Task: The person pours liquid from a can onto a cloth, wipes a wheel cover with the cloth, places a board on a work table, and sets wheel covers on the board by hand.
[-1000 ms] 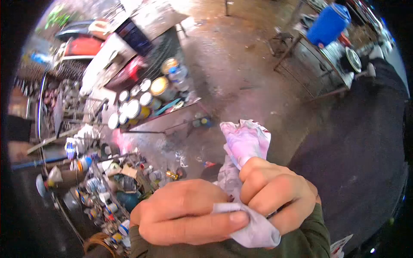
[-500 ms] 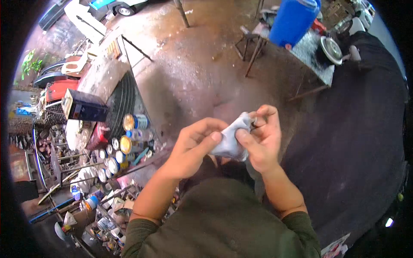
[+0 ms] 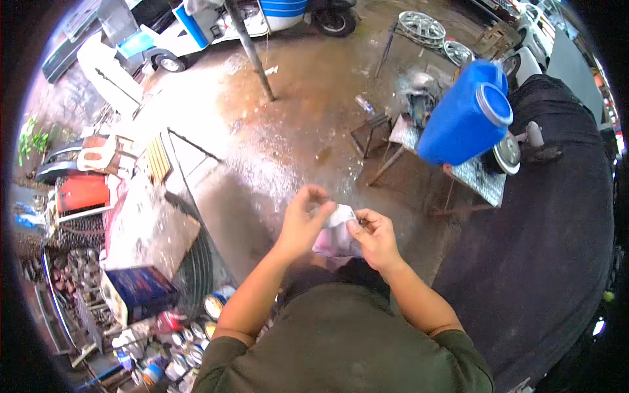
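A small white and pink cloth (image 3: 337, 237) hangs between my two hands, in front of my body. My left hand (image 3: 305, 219) is at its upper left, with thumb and fingers closed on the cloth's edge. On the other side, my right hand (image 3: 377, 237) pinches the cloth between thumb and curled fingers. The cloth's lower part droops over my legs, and its far side is hidden from me.
Blue drums (image 3: 462, 121) stand on a low table at the right, beside a large dark cover (image 3: 524, 262). A dark square can (image 3: 141, 291) and paint tins lie at the lower left. A post (image 3: 249, 49) rises ahead; vehicles stand beyond.
The view has tilted up, bringing more floor and the vehicles into sight. My hands were close up with the cloth twisted; now they are farther off and the cloth hangs more spread.
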A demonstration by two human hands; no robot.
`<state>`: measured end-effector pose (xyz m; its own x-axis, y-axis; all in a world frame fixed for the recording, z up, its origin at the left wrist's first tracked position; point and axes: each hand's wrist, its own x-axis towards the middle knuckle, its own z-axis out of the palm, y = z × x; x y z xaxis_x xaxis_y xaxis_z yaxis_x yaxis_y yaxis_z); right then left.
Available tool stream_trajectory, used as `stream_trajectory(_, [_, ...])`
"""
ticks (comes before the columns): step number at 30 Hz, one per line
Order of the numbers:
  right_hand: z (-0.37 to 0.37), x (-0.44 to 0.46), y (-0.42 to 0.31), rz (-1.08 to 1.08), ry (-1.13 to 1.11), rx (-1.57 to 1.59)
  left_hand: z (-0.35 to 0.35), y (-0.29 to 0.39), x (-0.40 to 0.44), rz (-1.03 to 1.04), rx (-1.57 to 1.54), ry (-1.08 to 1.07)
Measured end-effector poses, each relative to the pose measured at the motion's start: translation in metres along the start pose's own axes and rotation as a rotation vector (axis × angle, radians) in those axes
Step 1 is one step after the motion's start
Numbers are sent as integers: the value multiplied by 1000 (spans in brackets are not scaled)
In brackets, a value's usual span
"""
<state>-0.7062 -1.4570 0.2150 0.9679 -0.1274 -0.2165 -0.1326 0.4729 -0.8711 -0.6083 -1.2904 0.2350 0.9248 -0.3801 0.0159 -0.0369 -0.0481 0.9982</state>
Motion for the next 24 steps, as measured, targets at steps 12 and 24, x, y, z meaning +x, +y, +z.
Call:
stream_trajectory(12, [16,301,-49,-272,-130,-297,-61,9,257,-120,-34,-140])
stream_trajectory(24, [-38,635,-127,-366,76,-6,-35,-2,621,-99,32,-56])
